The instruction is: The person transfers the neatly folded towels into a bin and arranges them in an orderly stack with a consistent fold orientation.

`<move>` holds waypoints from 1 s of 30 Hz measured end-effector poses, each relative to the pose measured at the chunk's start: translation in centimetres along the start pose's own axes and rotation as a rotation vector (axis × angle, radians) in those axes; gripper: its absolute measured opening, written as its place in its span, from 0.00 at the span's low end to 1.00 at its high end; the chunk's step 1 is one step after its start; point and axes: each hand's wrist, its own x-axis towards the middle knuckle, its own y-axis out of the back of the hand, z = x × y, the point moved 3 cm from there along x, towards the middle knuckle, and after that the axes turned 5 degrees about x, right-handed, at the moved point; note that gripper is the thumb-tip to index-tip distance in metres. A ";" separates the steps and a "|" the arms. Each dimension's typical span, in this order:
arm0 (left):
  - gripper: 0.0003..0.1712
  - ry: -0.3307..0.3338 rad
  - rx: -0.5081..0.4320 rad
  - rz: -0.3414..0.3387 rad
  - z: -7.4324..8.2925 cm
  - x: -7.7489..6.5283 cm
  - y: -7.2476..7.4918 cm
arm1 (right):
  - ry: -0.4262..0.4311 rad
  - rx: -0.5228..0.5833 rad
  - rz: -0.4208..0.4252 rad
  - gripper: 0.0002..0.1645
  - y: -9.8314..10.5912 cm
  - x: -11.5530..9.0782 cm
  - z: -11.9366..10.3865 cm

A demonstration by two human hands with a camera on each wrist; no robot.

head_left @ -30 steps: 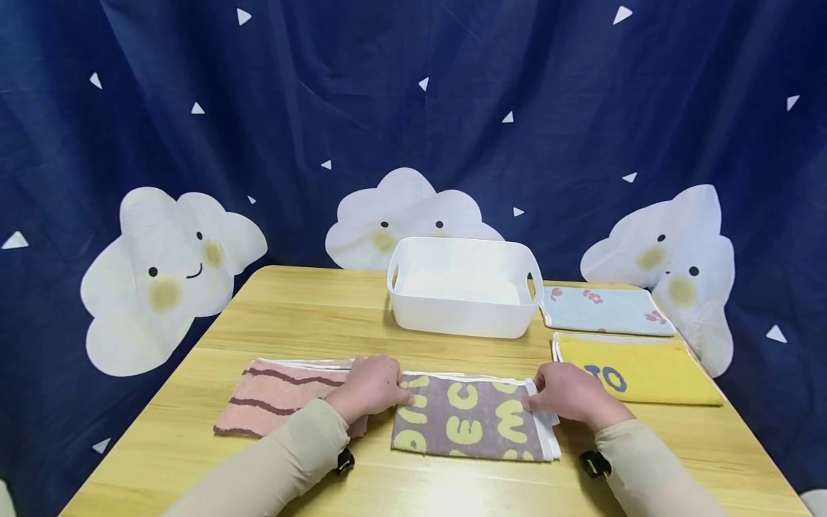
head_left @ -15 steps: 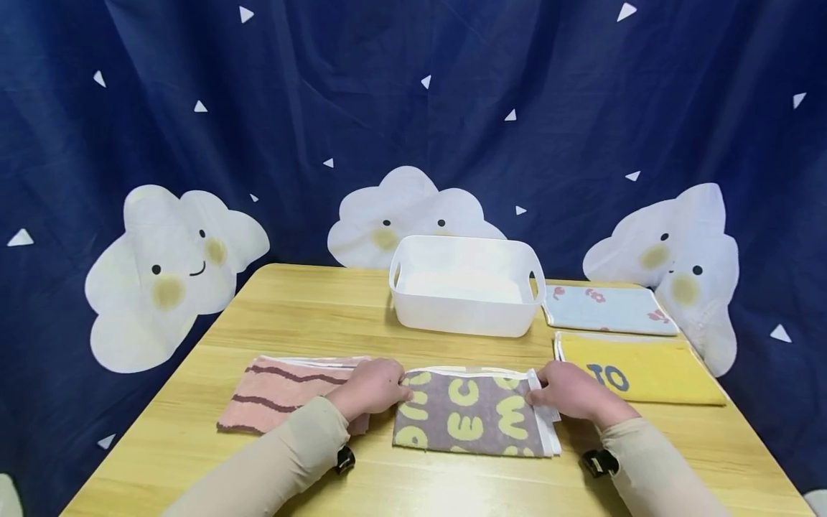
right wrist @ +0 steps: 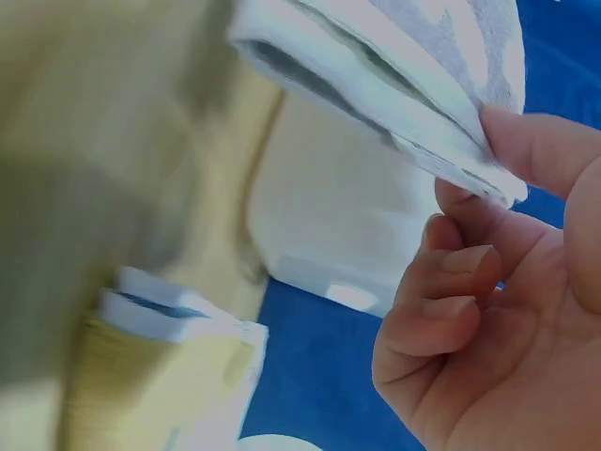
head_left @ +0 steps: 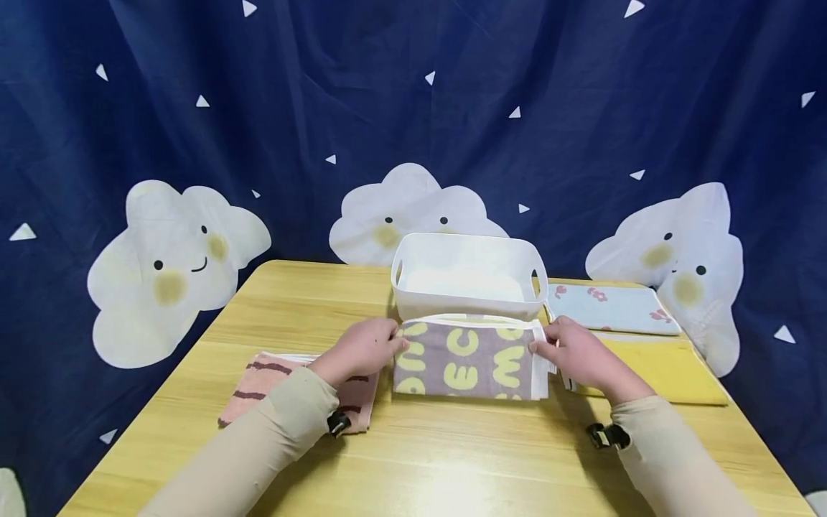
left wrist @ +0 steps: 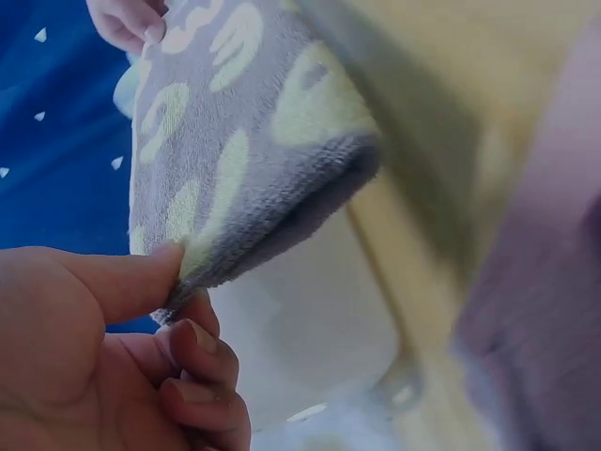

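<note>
A folded grey-purple towel [head_left: 461, 362] with yellow letters hangs between both hands, in front of the white basket [head_left: 465, 309]. My left hand [head_left: 368, 348] pinches its upper left corner; in the left wrist view the thumb [left wrist: 131, 282] lies on the terry side with fingers behind. At the upper right corner my right hand [head_left: 578, 355] pinches the white-edged layers, which the right wrist view shows between thumb [right wrist: 531, 146] and index finger. The towel's top edge overlaps the basket's lower front in the head view.
A folded pink towel [head_left: 258, 380] with brown stripes lies at the left, partly behind the left forearm. At the right are a folded yellow towel [head_left: 672, 370] and, behind it, a light blue flowered towel [head_left: 620, 309]. A dark blue curtain [head_left: 291, 86] hangs behind the table [head_left: 310, 294].
Both hands have lifted the grey-purple towel off the table and moved it forward, toward the basket. The basket and the other towels stay where they were.
</note>
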 end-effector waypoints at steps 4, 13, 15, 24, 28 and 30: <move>0.16 0.009 -0.039 0.021 -0.1 1.2 1.9 | 0.012 -0.004 0.011 0.21 1.5 1.1 -0.5; 0.19 -0.019 -0.099 0.124 -0.5 4.4 6.2 | 0.029 0.036 0.066 0.25 5.0 3.9 -1.9; 0.19 -0.026 -0.114 0.143 -0.6 5.2 6.9 | 0.013 0.019 0.092 0.26 5.8 4.6 -2.1; 0.21 -0.038 -0.103 0.194 -0.9 8.9 9.3 | -0.046 0.096 0.148 0.24 7.8 7.8 -2.4; 0.21 -0.025 -0.118 0.233 -1.1 10.5 9.9 | -0.096 0.117 0.150 0.25 8.3 9.2 -2.2; 0.21 -0.010 -0.123 0.241 -1.2 11.2 9.9 | -0.119 0.131 0.151 0.25 8.4 9.9 -2.0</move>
